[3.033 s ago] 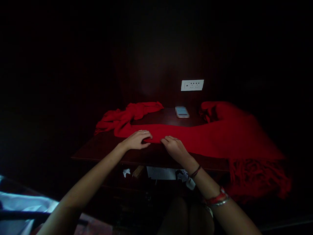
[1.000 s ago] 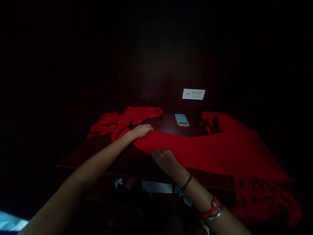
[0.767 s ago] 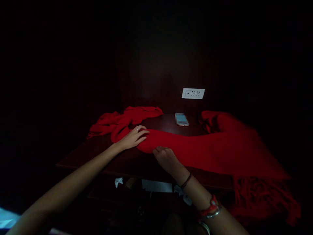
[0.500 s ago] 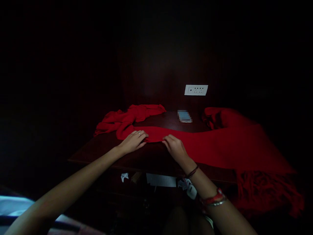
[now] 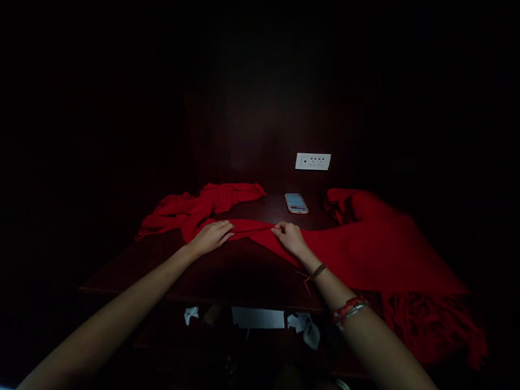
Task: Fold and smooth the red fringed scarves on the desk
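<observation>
A long red scarf [image 5: 365, 249] lies across the dark table [image 5: 227, 276], its fringed end hanging over the front edge at the right and its other end bunched up at the left. My left hand [image 5: 212, 236] is closed on the scarf's narrow middle part, fingertips gripping the cloth. To its right, my right hand [image 5: 289, 236] pinches the scarf's edge between thumb and fingers. Between the two hands the cloth is gathered into narrow folds.
A phone [image 5: 296, 203] lies behind the scarf, near the wall. A white socket plate [image 5: 312, 161] is on the wall above it. Under the tabletop sit crumpled white paper [image 5: 190, 314], a flat pale sheet or box [image 5: 258, 318] and a rounded white object [image 5: 311, 335].
My right hand has drawn the scarf's near edge up and away from me, so the cloth between the hands is now folded. The view has shifted slightly.
</observation>
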Motion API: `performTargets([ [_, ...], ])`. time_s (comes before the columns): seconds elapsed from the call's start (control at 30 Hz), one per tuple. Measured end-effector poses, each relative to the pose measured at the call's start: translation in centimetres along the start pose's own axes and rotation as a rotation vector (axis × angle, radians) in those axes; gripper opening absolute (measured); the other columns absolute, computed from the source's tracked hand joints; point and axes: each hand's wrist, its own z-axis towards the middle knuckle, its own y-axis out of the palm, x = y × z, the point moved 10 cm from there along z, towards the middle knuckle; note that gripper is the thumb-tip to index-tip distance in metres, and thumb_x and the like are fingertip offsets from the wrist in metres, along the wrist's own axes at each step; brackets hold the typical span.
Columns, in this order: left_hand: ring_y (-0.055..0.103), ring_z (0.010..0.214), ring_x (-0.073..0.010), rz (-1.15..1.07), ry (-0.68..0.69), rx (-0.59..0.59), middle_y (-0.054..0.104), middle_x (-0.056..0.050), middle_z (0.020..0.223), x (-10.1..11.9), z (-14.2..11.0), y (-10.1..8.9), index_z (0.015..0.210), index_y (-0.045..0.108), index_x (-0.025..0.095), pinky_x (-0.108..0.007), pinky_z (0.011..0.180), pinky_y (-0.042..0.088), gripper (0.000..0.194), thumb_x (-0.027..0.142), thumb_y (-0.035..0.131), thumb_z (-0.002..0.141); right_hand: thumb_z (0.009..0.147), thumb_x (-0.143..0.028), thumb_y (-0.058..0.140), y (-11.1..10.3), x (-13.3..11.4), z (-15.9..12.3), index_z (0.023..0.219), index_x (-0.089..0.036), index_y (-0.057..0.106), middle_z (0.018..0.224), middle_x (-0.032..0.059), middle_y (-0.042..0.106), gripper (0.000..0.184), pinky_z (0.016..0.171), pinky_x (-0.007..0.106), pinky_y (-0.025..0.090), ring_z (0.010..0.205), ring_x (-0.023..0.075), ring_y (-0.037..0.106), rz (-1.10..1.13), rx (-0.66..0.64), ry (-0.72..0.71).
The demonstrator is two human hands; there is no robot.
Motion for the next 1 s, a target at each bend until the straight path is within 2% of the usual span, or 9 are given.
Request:
performTargets([
  [0.1,0.053,0.086,-0.0163,-0.095,-0.049,0.045,0.056,-0.007,0.092,-0.8,-0.4,-0.3,0.094,0.047,0.017,-0.028,0.076,0.041,0.027,0.034,0.028,0.085,0.072,-0.02,0.05,0.4,-1.2,0.3,0.078,-0.015,0.056,0.071,0.0028,0.06,0.01,0.057,0.019,0.035,0.063,0.0112,0.052,-0.081,-0.077,-0.073],
  [0.2,0.054,0.087,-0.0157,-0.154,-0.089,0.061,0.056,-0.006,0.098,-1.1,-0.5,-0.6,0.101,0.044,0.018,-0.027,0.076,0.041,0.027,0.034,0.029,0.085,0.067,-0.015,0.054,0.6,-3.6,0.4,0.093,-0.016,0.051,0.088,0.0054,0.059,0.026,0.063,0.02,0.036,0.075,0.0125,0.053,-0.158,-0.086,-0.2],
  [0.27,0.055,0.085,-0.0155,-0.178,-0.124,0.064,0.056,-0.005,0.098,-1.3,-0.5,-0.8,0.104,0.042,0.018,-0.027,0.074,0.042,0.027,0.033,0.028,0.086,0.066,-0.011,0.053,1.0,-5.3,0.5,0.095,-0.017,0.05,0.093,0.0063,0.058,0.029,0.065,0.021,0.035,0.079,0.0136,0.053,-0.196,-0.089,-0.286],
  [0.37,0.056,0.083,-0.0157,-0.193,-0.185,0.085,0.056,-0.005,0.096,-2.0,-0.6,-1.2,0.106,0.039,0.018,-0.028,0.073,0.043,0.027,0.033,0.029,0.085,0.069,-0.01,0.051,1.6,-6.6,1.1,0.089,-0.017,0.054,0.085,0.0047,0.06,0.021,0.064,0.02,0.035,0.077,0.0133,0.054,-0.16,-0.106,-0.345],
  [0.5,0.055,0.082,-0.0147,-0.152,-0.189,0.145,0.055,-0.004,0.092,-2.5,-0.9,-2.5,0.098,0.042,0.018,-0.027,0.073,0.043,0.02,0.026,0.029,0.085,0.074,-0.016,0.05,1.5,-6.2,1.7,0.08,-0.015,0.058,0.075,0.0034,0.062,0.01,0.063,0.019,0.035,0.071,0.0112,0.054,-0.026,-0.105,-0.336],
  [0.67,0.052,0.083,-0.0128,-0.045,-0.02,0.037,0.05,-0.004,0.101,-0.6,-0.7,-2.2,0.085,0.049,0.019,-0.023,0.071,0.041,0.023,0.008,0.029,0.079,0.076,-0.02,0.048,1.6,-5.2,1.3,0.076,-0.014,0.06,0.074,0.0047,0.063,0.013,0.061,0.019,0.035,0.069,0.0119,0.055,-0.038,-0.161,-0.348],
  [0.73,0.052,0.081,-0.0124,-0.039,-0.009,0.019,0.05,-0.004,0.1,-0.1,-0.6,-2.1,0.085,0.05,0.019,-0.023,0.071,0.041,0.023,0.01,0.029,0.079,0.077,-0.021,0.047,1.8,-4.9,1.4,0.077,-0.014,0.06,0.074,0.0054,0.063,0.015,0.061,0.019,0.035,0.069,0.0122,0.055,-0.066,-0.18,-0.336],
  [0.87,0.052,0.083,-0.0137,-0.141,-0.042,0.054,0.054,-0.004,0.092,0.1,-0.5,-2.3,0.096,0.048,0.018,-0.026,0.076,0.04,0.021,0.026,0.033,0.083,0.079,-0.021,0.044,2.1,-5.1,1.4,0.079,-0.014,0.06,0.074,0.0051,0.062,0.018,0.062,0.019,0.035,0.069,0.0114,0.054,-0.081,-0.194,-0.37],
  [1.0,0.051,0.088,-0.0143,-0.243,-0.065,0.085,0.055,-0.004,0.096,-0.2,-0.5,-2.3,0.102,0.046,0.018,-0.027,0.08,0.039,0.026,0.033,0.034,0.084,0.079,-0.02,0.045,1.2,-5.8,1.4,0.077,-0.013,0.061,0.078,0.0057,0.062,0.018,0.068,0.019,0.035,0.073,0.0112,0.054,-0.064,-0.122,-0.423],
])
